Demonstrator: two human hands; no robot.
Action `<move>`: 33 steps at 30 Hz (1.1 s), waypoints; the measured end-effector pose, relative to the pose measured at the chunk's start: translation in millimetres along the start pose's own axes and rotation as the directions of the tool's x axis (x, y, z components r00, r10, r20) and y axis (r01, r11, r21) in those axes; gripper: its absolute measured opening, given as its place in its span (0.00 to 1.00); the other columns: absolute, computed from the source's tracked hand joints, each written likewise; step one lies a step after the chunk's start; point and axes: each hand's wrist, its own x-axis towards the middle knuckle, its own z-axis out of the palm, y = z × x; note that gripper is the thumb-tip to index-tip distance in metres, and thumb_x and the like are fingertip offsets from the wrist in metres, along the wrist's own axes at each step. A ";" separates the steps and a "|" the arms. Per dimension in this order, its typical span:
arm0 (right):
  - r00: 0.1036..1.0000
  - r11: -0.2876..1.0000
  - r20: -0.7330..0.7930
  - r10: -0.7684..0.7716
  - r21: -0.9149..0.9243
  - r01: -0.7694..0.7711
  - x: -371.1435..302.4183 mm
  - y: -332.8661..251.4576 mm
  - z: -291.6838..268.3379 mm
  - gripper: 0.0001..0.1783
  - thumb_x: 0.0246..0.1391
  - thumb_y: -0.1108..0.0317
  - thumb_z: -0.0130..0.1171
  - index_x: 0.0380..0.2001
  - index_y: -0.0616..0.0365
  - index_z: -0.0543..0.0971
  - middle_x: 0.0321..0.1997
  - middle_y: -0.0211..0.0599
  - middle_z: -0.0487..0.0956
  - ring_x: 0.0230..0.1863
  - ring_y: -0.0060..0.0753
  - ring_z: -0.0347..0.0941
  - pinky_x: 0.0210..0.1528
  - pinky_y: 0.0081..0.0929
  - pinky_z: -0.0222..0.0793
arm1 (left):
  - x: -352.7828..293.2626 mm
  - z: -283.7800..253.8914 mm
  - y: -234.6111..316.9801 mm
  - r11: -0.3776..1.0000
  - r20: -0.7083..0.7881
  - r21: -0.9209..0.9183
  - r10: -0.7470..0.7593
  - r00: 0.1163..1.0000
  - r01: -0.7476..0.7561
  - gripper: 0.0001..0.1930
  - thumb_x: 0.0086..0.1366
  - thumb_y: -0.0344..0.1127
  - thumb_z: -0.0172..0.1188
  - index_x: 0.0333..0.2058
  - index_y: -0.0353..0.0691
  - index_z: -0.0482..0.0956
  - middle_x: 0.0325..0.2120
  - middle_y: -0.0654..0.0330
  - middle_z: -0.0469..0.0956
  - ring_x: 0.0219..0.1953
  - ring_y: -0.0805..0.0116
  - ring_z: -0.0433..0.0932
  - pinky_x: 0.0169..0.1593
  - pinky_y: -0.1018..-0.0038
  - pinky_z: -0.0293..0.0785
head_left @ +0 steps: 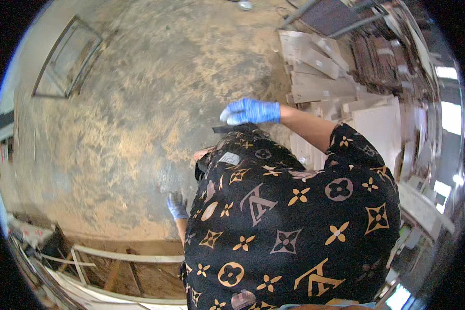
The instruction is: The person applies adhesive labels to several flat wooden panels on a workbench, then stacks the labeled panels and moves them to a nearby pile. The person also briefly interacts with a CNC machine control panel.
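Note:
My right hand (250, 112), in a blue work glove with pale grey fingertips, reaches leftward in front of my body. Its fingers are loosely stretched and slightly blurred, and nothing shows in them. Just below it a small dark piece (222, 129) sticks out beside my black patterned clothing (279, 206); its kind cannot be made out. My left hand (177, 205), gloved the same way, hangs low at my left side over the floor. Its fingers are apart and hold nothing visible.
Stained concrete floor (134, 119) spreads ahead and left. A metal frame (67, 59) stands at the far left. Stacked cardboard and pale sheets (320, 77) line the right, beside a dark panel on metal legs (336, 18). A white frame (129, 257) lies at the lower left.

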 end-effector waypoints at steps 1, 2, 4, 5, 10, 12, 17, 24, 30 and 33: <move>0.998 0.998 -0.023 0.052 0.043 -0.051 -22.8 -3.2 9.8 0.17 0.53 0.63 0.56 0.44 0.58 0.74 0.45 0.35 0.76 0.49 0.27 0.69 0.53 0.27 0.63 | 4.8 15.0 30.0 0.992 0.052 0.124 0.022 0.998 -0.028 0.24 0.61 0.49 0.49 0.56 0.55 0.62 0.57 0.60 0.60 0.55 0.54 0.62 0.49 0.56 0.63; 0.997 0.997 -0.016 0.079 0.020 -0.079 -35.4 -5.6 19.2 0.18 0.53 0.62 0.56 0.45 0.58 0.74 0.46 0.36 0.76 0.49 0.27 0.69 0.53 0.28 0.62 | 5.3 34.9 45.1 0.985 0.176 0.170 0.011 0.984 -0.041 0.24 0.62 0.49 0.49 0.56 0.54 0.61 0.57 0.59 0.61 0.55 0.55 0.62 0.50 0.58 0.64; 0.999 0.998 0.014 0.042 -0.047 -0.042 -52.7 -9.3 39.8 0.19 0.53 0.61 0.56 0.45 0.58 0.74 0.46 0.38 0.75 0.49 0.30 0.69 0.54 0.28 0.61 | 1.3 71.1 73.4 0.965 0.380 0.234 0.024 0.925 -0.121 0.24 0.62 0.49 0.48 0.56 0.53 0.61 0.56 0.58 0.62 0.56 0.57 0.63 0.50 0.61 0.65; 1.000 0.995 0.016 -0.004 -0.095 0.006 -58.4 -10.0 48.7 0.19 0.53 0.60 0.56 0.46 0.58 0.73 0.46 0.40 0.75 0.49 0.31 0.69 0.54 0.28 0.61 | -1.8 90.4 83.0 0.944 0.457 0.280 0.029 0.889 -0.174 0.24 0.63 0.48 0.48 0.56 0.51 0.61 0.55 0.59 0.63 0.55 0.58 0.64 0.50 0.62 0.66; 0.980 0.979 -0.128 0.150 -0.116 -0.165 -101.6 -19.4 80.2 0.21 0.53 0.55 0.54 0.47 0.55 0.72 0.44 0.40 0.75 0.47 0.34 0.70 0.54 0.29 0.61 | -55.6 176.0 104.8 0.789 0.754 0.435 -0.055 0.654 -0.435 0.24 0.63 0.47 0.49 0.56 0.44 0.63 0.54 0.59 0.66 0.52 0.61 0.68 0.50 0.68 0.67; 0.965 0.978 -0.194 0.174 -0.084 -0.193 -120.0 -23.7 84.3 0.21 0.53 0.56 0.54 0.47 0.55 0.72 0.44 0.41 0.75 0.48 0.35 0.70 0.54 0.30 0.61 | -83.5 203.9 108.1 0.756 0.839 0.419 -0.110 0.533 -0.503 0.24 0.63 0.45 0.50 0.53 0.38 0.65 0.51 0.57 0.68 0.51 0.64 0.69 0.50 0.69 0.67; 0.871 0.956 -0.429 0.241 -0.048 -0.289 -150.2 -33.6 80.9 0.19 0.52 0.63 0.52 0.47 0.56 0.72 0.47 0.40 0.75 0.49 0.33 0.70 0.53 0.31 0.62 | -136.3 256.3 118.9 0.664 0.943 0.320 -0.295 0.157 -0.676 0.20 0.57 0.41 0.56 0.45 0.34 0.73 0.43 0.59 0.73 0.45 0.67 0.70 0.50 0.74 0.63; 0.678 0.953 -0.670 0.302 0.214 -0.214 -169.1 -57.5 89.7 0.17 0.52 0.70 0.51 0.47 0.57 0.72 0.44 0.35 0.76 0.46 0.26 0.70 0.51 0.27 0.64 | -171.5 286.8 149.9 0.603 0.908 0.309 -0.417 0.039 -0.735 0.21 0.51 0.34 0.62 0.45 0.36 0.72 0.50 0.53 0.69 0.52 0.62 0.67 0.56 0.69 0.59; 0.540 0.832 -0.687 0.487 0.553 -0.047 -193.7 -80.6 105.6 0.21 0.49 0.68 0.57 0.49 0.59 0.71 0.46 0.35 0.75 0.47 0.25 0.69 0.53 0.26 0.63 | -192.5 319.1 170.0 0.528 0.832 0.251 -0.546 -0.098 -0.811 0.09 0.47 0.31 0.62 0.30 0.38 0.78 0.53 0.50 0.66 0.54 0.60 0.66 0.57 0.67 0.58; 0.629 0.879 -0.671 0.393 0.475 -0.041 -183.8 -84.4 99.7 0.23 0.49 0.66 0.58 0.49 0.61 0.70 0.48 0.38 0.74 0.50 0.28 0.68 0.54 0.28 0.61 | -192.6 350.7 170.6 0.523 0.791 0.230 -0.591 -0.155 -0.821 0.07 0.47 0.32 0.61 0.28 0.38 0.78 0.52 0.50 0.67 0.52 0.59 0.67 0.56 0.67 0.59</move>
